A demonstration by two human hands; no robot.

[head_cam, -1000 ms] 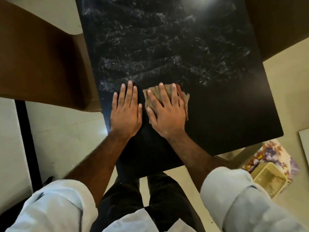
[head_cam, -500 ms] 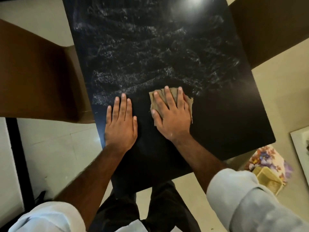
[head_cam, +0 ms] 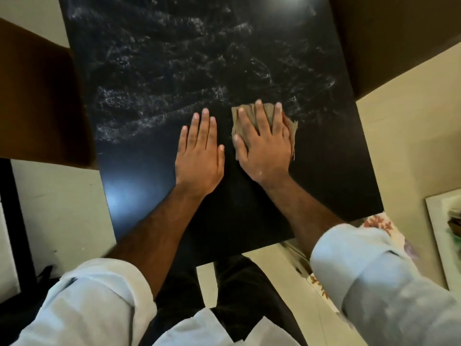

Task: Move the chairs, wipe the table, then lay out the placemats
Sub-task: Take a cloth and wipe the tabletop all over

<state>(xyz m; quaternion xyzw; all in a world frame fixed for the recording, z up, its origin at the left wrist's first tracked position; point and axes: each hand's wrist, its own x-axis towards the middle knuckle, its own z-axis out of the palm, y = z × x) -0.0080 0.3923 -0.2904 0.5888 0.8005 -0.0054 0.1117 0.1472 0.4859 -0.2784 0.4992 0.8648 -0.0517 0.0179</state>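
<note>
A black glossy table (head_cam: 324, 176) fills the middle of the head view, its far half streaked with whitish wet smears. My right hand (head_cam: 264, 146) lies flat on a folded tan cloth (head_cam: 291, 126), pressing it onto the tabletop at the edge of the smeared area. My left hand (head_cam: 199, 153) rests palm down on the bare table just left of it, fingers together and extended, holding nothing. A brown chair (head_cam: 37, 101) stands at the table's left side and another brown chair (head_cam: 399, 38) at the far right.
Pale tiled floor (head_cam: 62, 203) surrounds the table. A floral-patterned mat (head_cam: 374, 221) lies on the floor at the near right corner, partly behind my right sleeve. A white-framed object (head_cam: 444, 233) sits at the right edge. A dark upright bar (head_cam: 15, 221) runs along the left.
My right hand has slid the cloth to the right and a little farther across the table. My left hand has shifted the same way beside it.
</note>
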